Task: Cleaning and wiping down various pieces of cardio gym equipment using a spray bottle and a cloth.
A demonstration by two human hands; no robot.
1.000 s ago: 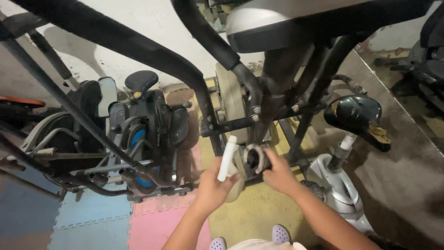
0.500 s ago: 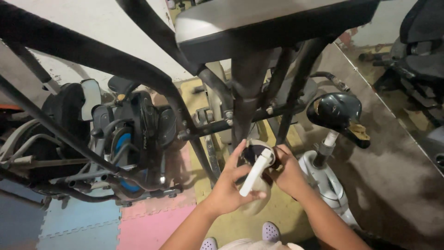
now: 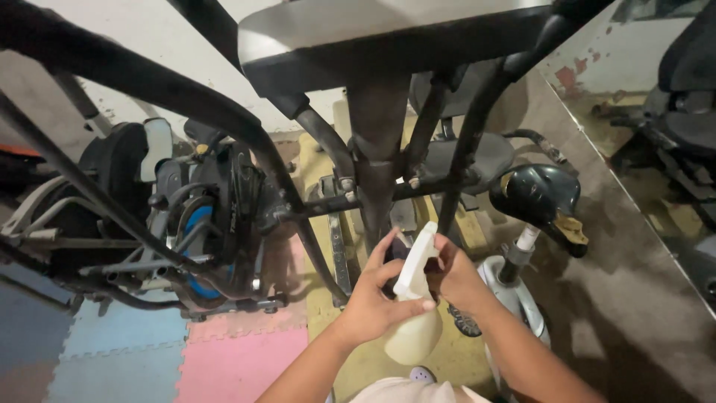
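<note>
Head view, hands: left hand [image 3: 373,306] is wrapped round a spray bottle [image 3: 415,298], thumb seen across the white nozzle head, fingers curled shut on the neck. Right hand [image 3: 455,276] is closed on the far side of the same nozzle, pinching near its top; what lies under its fingers can't be told.
Head view, bottle: held in mid-air betw. both hands, low centre of frame, above the yellow floor mat [image 3: 365,358]. Pale rounded body at the bottom, white sprayer up top.
Axis: long axis runs approx. upright, tilted a bit w/ the nozzle end leaning up and right, toward the black frame post [image 3: 377,157].
Key relation: bottle sits just right of the left palm and just left of the right palm; both touch it. Left hand carries the neck, right hand only meets the top end.
Surroundings: exercise bikes [image 3: 216,216] at left, black saddle [image 3: 533,195] at right, pink & blue foam tiles [image 3: 239,358] on the floor.
</note>
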